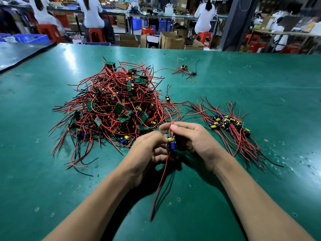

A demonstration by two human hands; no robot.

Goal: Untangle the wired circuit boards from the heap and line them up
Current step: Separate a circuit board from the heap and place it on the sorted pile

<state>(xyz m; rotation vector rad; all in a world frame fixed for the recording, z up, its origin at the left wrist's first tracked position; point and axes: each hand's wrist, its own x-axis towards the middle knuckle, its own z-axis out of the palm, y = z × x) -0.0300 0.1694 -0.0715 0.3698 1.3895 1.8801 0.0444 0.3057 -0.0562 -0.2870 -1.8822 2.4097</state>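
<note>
Between the heap (112, 105) and the lined-up row (229, 124), in the head view, one wired board (172, 143) is gripped by the curled left hand (147, 148). Its red lead (170, 131) is pinched by the right hand (196, 140) and is best drawn out slowly, so that neighbouring wires are not dragged.

The table (225, 75) is dark green. The heap (112, 108) is a tangle of red and black wires among green boards. The held board (172, 143) carries yellow and blue parts, as do the lined-up boards (227, 122). Behind, the stools (96, 33) are red-orange and the crates (32, 38) blue.
</note>
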